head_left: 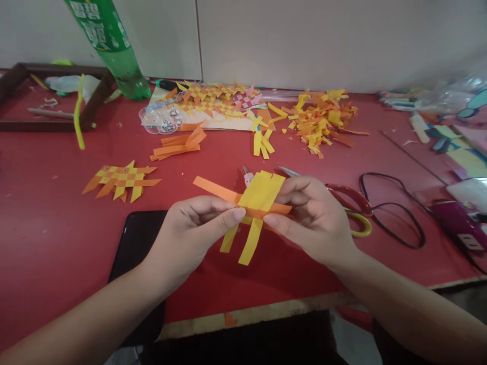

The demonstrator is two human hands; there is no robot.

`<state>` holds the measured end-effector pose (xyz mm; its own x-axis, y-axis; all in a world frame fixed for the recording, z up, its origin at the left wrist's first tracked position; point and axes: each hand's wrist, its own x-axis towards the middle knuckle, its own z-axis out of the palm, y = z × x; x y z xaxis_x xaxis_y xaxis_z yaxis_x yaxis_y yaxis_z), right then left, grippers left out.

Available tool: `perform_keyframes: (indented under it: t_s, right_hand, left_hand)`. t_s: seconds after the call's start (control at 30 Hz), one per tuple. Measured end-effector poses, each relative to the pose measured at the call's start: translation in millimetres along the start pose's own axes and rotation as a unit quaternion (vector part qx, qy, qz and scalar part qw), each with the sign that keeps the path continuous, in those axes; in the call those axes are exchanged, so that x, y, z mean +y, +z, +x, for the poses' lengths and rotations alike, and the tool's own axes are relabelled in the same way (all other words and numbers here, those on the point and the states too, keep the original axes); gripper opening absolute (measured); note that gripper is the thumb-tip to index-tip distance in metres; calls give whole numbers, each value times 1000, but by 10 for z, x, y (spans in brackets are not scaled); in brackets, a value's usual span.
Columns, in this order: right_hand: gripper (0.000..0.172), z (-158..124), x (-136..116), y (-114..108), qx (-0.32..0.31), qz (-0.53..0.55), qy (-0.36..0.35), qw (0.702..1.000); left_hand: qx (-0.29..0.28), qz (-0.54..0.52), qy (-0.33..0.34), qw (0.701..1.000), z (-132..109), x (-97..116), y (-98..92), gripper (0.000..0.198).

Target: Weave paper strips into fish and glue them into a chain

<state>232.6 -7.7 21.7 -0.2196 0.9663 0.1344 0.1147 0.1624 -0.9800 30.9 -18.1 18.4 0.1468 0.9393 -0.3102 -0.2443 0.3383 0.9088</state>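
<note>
table (49,258): red top, pale edge | pale wall (323,45) behind | green plastic bottle (124,66), label (97,23) reads 雪碧 | left hand (186,235) + right hand (321,223): both pinching interlaced yellow-orange paper strips (262,192)

Far beyond your left fingers (225,221), leftward, you can read 雪碧 in white on the green bottle's (127,71) label (95,23). Its lower lettering is too blurred for you to read.

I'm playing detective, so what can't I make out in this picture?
In the head view:
Green bottle: top cut off by the upper edge.
Black phone: partly hidden behind the left hand and arm.
Scissors: middle hidden behind the right hand.
Held paper strips: crossing partly covered by both hands.
Clear case: contents too small and blurred to name.
</note>
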Motion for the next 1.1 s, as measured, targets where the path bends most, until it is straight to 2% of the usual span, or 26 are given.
perform_keyframes:
  t_s: [0.13,0.23,0.37,0.47,0.7,0.87,1.1]
  right_hand:
    - [29,-12,-8,6,-2,9,8,1000]
    - [28,-19,-18,18,-18,-1,13,1000]
    - [27,-20,-16,28,-38,-2,10,999]
    - [24,-17,-14,32,-41,8,2,999]
    - [22,-10,-15,29,-39,13,20,999]
    - [24,-3,15,23,-30,16,26,999]
    - [38,12,-6,47,-54,55,65,995]
  left_hand:
    - [-38,12,-33,999,13,20,7,11]
    - [-68,62,-39,995,8,50,6,14]
    - [-50,135,-6,990,-12,66,-6,16]
    - [-34,148,11,988,-18,53,-6,18]
    - [-28,67,-11,997,8,3,9,16]
    - [3,15,-25,1000,29,1,5,13]
    - [-31,100,-6,995,-7,69,19,11]
